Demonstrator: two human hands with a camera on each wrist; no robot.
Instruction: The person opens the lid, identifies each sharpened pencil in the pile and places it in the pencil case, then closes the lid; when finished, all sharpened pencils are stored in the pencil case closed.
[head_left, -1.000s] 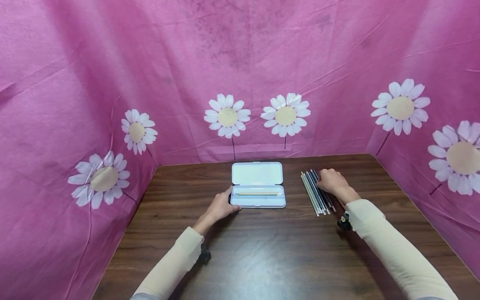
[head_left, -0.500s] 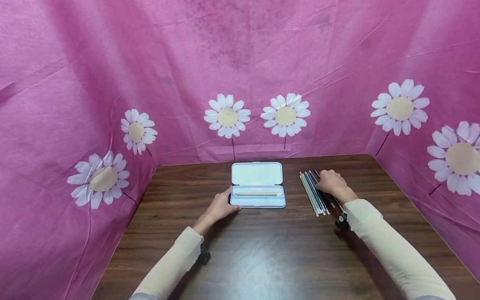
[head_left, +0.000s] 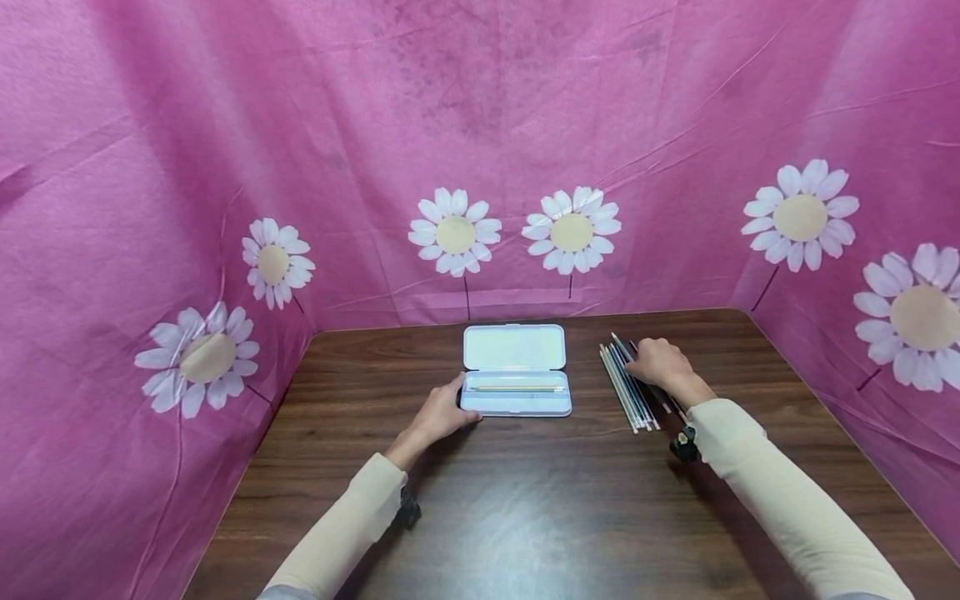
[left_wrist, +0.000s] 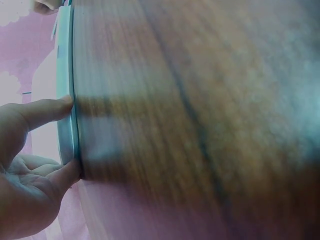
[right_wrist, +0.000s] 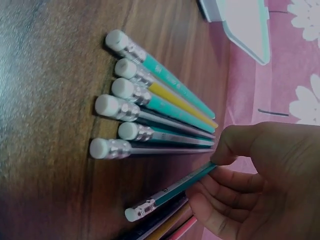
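An open white pencil case (head_left: 517, 407) lies on the table, with a yellowish pencil (head_left: 517, 388) lengthwise inside. My left hand (head_left: 441, 412) grips the case's left end; in the left wrist view its thumb presses the front wall and a finger reaches round the corner. To the right, my right hand (head_left: 662, 365) pinches a dark green pencil (right_wrist: 181, 186) between thumb and fingers, its white eraser pointing back toward the wrist. Beside that pencil, several others (right_wrist: 172, 80) in teal, yellow and grey lie in a row, eraser ends nearest me.
More pencils (right_wrist: 172, 220), brown, red and dark, lie partly hidden beneath the right hand. The case's lid (head_left: 514, 347) is folded back toward the pink flowered curtain (head_left: 360, 167), which surrounds the brown wooden table (head_left: 517, 500).
My right hand has shifted slightly left, and a dark pencil's tip now juts farther forward than the others in the group. The left hand and the case have stayed put.
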